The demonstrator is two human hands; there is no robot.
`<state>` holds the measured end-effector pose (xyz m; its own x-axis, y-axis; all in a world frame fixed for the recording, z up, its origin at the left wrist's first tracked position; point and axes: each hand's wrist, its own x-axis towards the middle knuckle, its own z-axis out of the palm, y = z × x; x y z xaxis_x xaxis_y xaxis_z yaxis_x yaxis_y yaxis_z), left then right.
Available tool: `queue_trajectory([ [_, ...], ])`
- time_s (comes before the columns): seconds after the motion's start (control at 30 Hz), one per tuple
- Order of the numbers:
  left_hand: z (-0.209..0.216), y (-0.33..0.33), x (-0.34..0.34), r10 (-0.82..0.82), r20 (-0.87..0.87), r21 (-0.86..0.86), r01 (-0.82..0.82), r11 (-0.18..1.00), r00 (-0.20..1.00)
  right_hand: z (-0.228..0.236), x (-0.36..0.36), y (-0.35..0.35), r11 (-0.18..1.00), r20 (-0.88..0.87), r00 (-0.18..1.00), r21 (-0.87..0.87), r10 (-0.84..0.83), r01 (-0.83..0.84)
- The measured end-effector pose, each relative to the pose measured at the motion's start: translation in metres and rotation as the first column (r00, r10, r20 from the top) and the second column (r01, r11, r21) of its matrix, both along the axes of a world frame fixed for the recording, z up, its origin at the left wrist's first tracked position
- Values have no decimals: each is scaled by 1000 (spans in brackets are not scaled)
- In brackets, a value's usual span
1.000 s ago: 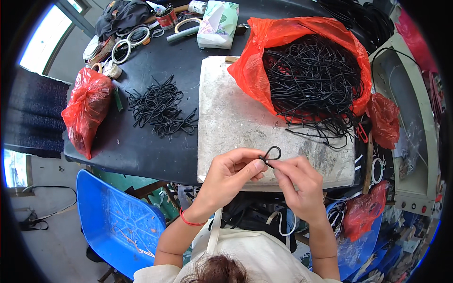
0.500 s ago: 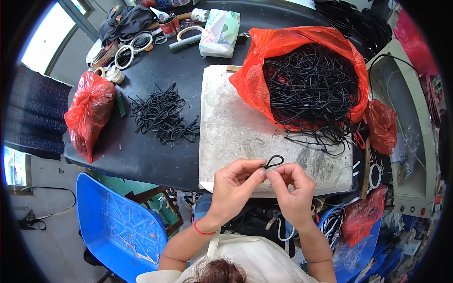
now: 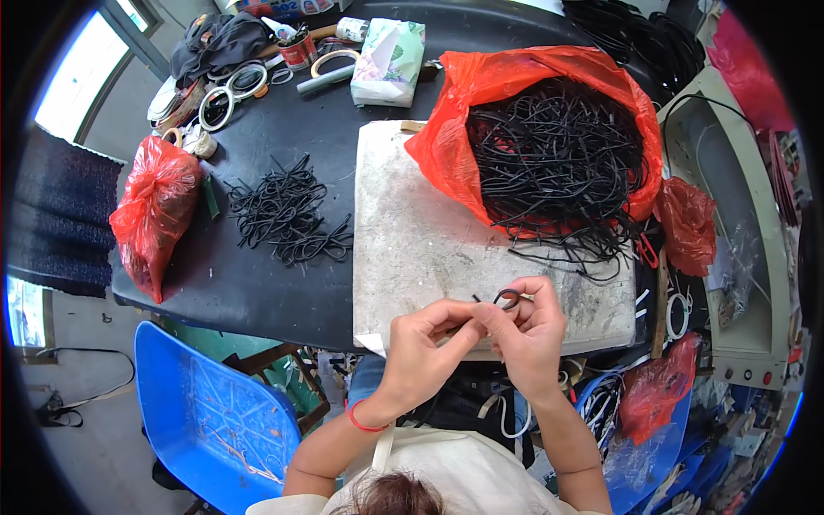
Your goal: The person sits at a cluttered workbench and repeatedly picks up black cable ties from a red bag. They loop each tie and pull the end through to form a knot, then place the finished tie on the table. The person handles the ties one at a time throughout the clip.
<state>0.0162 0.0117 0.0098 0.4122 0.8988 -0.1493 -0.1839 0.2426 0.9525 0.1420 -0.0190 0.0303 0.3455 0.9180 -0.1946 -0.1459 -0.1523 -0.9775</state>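
Note:
A thin black cord [image 3: 510,294], bent into a small loop, is pinched between my two hands above the front of a pale worn board [image 3: 403,257]. My right hand [image 3: 530,339] has its fingers closed round the loop. My left hand [image 3: 429,348] is closed at the cord's other side, where a short end pokes up by the fingertips. The fingers hide the middle of the cord. Beyond my hands, a red plastic bag [image 3: 446,129] lies open, full of loose black cords [image 3: 558,154]. Left of the board rests a pile of looped black cords [image 3: 287,210].
A knotted red bag [image 3: 159,206] sits at the table's left. Tape rolls [image 3: 216,108], a tissue box [image 3: 388,64] and a red can [image 3: 299,51] stand at the back. Blue bins [image 3: 210,412] are below the table, and a beige machine [image 3: 747,326] stands at the right.
My right fingers have moved up and closed over the loop, which stood free above the fingertips before. The whole view has shifted slightly.

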Motion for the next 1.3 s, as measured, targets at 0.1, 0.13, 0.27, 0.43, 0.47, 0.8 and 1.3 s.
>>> queue_trajectory([
  [0.1,7,9,-3,-35,-241,249,97,963,970,-8,7,-1,998,115,993,52,30,-36],
  [0.13,12,10,-6,-6,-344,347,133,929,939,-13,7,0,995,180,981,68,66,-79],
  [0.27,15,8,-7,-11,-398,392,181,902,917,-2,13,0,963,621,784,197,20,-181],
  [0.43,11,3,-8,-96,-275,196,154,969,957,-9,14,3,983,344,936,129,76,-127],
  [0.47,12,3,-8,-133,-282,177,188,966,950,-10,14,5,994,215,974,68,73,-89],
  [0.8,8,9,-8,-260,-21,-175,253,952,965,-16,4,5,995,148,989,100,-15,1],
  [1.3,7,7,-9,-298,-166,11,304,953,940,-9,10,1,988,69,996,139,60,-69],
])
